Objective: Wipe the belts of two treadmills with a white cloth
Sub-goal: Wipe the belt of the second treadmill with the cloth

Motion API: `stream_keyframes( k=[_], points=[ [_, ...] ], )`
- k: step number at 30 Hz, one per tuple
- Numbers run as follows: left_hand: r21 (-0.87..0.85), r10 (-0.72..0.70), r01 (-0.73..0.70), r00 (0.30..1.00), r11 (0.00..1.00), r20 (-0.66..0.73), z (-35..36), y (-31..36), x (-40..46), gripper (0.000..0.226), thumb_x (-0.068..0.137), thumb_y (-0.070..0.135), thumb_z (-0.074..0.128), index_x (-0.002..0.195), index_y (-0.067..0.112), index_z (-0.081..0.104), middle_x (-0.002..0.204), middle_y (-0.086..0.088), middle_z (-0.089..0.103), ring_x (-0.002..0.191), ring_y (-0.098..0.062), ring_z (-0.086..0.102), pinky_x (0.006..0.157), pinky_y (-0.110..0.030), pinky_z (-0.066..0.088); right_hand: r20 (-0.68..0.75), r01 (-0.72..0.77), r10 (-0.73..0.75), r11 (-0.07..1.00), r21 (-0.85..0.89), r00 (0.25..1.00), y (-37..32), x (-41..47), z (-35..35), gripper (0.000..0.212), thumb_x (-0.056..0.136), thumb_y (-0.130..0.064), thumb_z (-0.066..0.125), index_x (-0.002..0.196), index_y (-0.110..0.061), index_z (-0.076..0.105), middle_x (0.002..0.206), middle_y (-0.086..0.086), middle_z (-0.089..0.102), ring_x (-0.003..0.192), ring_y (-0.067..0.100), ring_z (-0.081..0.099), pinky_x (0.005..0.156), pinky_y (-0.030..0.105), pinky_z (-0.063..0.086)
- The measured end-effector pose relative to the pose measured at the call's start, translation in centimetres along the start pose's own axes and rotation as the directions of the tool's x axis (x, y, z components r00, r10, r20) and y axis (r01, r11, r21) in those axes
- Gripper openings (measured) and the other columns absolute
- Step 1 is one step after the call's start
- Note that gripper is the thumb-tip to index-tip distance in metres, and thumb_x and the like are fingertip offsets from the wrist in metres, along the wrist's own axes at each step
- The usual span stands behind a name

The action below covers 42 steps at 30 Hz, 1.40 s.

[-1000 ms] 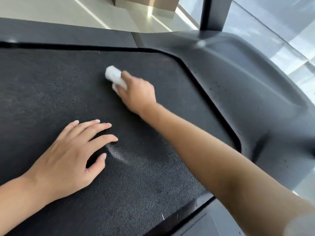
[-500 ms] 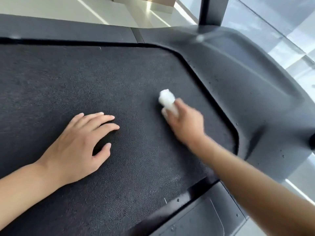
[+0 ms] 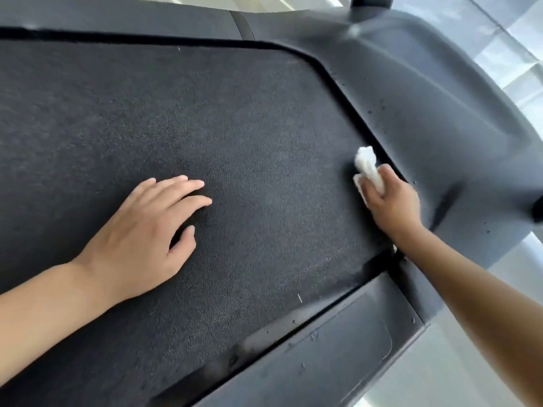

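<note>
A black textured treadmill belt (image 3: 235, 127) fills most of the view. My right hand (image 3: 390, 204) grips a bunched white cloth (image 3: 367, 165) and presses it on the belt at its right edge, close to the grey motor cover. My left hand (image 3: 147, 233) rests flat on the belt left of the middle, its fingers straight and spread, holding nothing.
The grey plastic motor cover (image 3: 440, 107) curves round the belt's right end. A grey side rail (image 3: 338, 348) runs along the near edge and another rail (image 3: 117, 19) along the far edge. A dark upright post (image 3: 371, 1) rises at the top. Pale shiny floor (image 3: 523, 33) lies beyond.
My right hand has swept the cloth from the belt's middle to its right edge by the motor cover. My left hand has stayed pressed in place.
</note>
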<state>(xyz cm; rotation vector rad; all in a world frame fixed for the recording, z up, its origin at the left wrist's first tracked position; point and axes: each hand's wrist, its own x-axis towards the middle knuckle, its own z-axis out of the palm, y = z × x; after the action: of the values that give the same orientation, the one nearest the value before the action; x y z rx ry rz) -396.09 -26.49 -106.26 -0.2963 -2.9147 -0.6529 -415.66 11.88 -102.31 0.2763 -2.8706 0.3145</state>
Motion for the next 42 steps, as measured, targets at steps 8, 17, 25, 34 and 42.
stream_keyframes(
  k=[8, 17, 25, 34, 42],
  points=[
    [-0.113, 0.087, -0.076, 0.992, 0.991, 0.093, -1.9, -2.7, -0.2, 0.053, 0.099, 0.046, 0.041, 0.145, 0.027, 0.059, 0.161, 0.008, 0.045, 0.154, -0.01, 0.032, 0.127, -0.017, 0.007, 0.229, 0.382, -0.443, 0.885, 0.265, 0.867, -12.6, -14.5, -1.6, 0.034, 0.094, -0.049, 0.067, 0.092, -0.019, 0.049, 0.075, -0.008, 0.054, 0.066, 0.022, 0.054, 0.058, 0.036, 0.048],
    [-0.082, 0.106, -0.099, 0.99, 0.992, 0.091, -2.9, -4.4, -3.3, 0.051, 0.103, 0.039, 0.04, 0.146, 0.02, 0.059, 0.159, 0.001, 0.049, 0.152, -0.018, 0.039, 0.128, -0.025, 0.018, 0.353, 0.631, -0.875, 0.483, 0.606, 0.331, -21.0, -19.2, -2.0, 0.032, 0.103, -0.039, 0.053, 0.107, -0.009, 0.062, 0.093, 0.003, 0.059, 0.083, 0.027, 0.055, 0.069, 0.038, 0.046],
    [-0.019, 0.083, -0.083, 0.996, 0.996, 0.04, -2.6, -4.1, -4.4, 0.052, 0.101, 0.036, 0.04, 0.146, 0.02, 0.06, 0.159, 0.0, 0.05, 0.15, -0.022, 0.043, 0.126, -0.046, 0.03, 0.179, 0.052, -0.056, 0.998, 0.025, 0.982, -5.6, -7.7, -2.8, 0.045, 0.091, -0.06, 0.061, 0.09, -0.018, 0.042, 0.066, 0.006, 0.056, 0.067, 0.036, 0.056, 0.061, 0.039, 0.046],
    [0.07, 0.066, -0.063, 0.997, 0.996, -0.041, -2.2, -2.1, -3.2, 0.045, 0.092, 0.028, 0.047, 0.129, 0.012, 0.066, 0.142, -0.008, 0.06, 0.133, -0.034, 0.054, 0.114, -0.051, 0.039, 0.32, 0.65, -0.749, 0.663, 0.372, 0.58, -17.7, -19.9, -2.6, 0.025, 0.099, -0.037, 0.057, 0.098, -0.012, 0.059, 0.084, -0.002, 0.055, 0.072, 0.024, 0.053, 0.057, 0.037, 0.045],
    [0.039, 0.08, -0.08, 0.997, 0.996, 0.001, -2.3, -3.0, -4.6, 0.052, 0.099, 0.036, 0.038, 0.14, 0.015, 0.062, 0.153, -0.005, 0.052, 0.145, -0.028, 0.047, 0.124, -0.05, 0.029, 0.269, 0.476, -0.528, 0.847, 0.238, 0.805, -8.8, -12.5, -2.9, 0.043, 0.098, -0.057, 0.054, 0.093, -0.015, 0.057, 0.075, -0.004, 0.056, 0.066, 0.02, 0.054, 0.06, 0.038, 0.049]
  ],
)
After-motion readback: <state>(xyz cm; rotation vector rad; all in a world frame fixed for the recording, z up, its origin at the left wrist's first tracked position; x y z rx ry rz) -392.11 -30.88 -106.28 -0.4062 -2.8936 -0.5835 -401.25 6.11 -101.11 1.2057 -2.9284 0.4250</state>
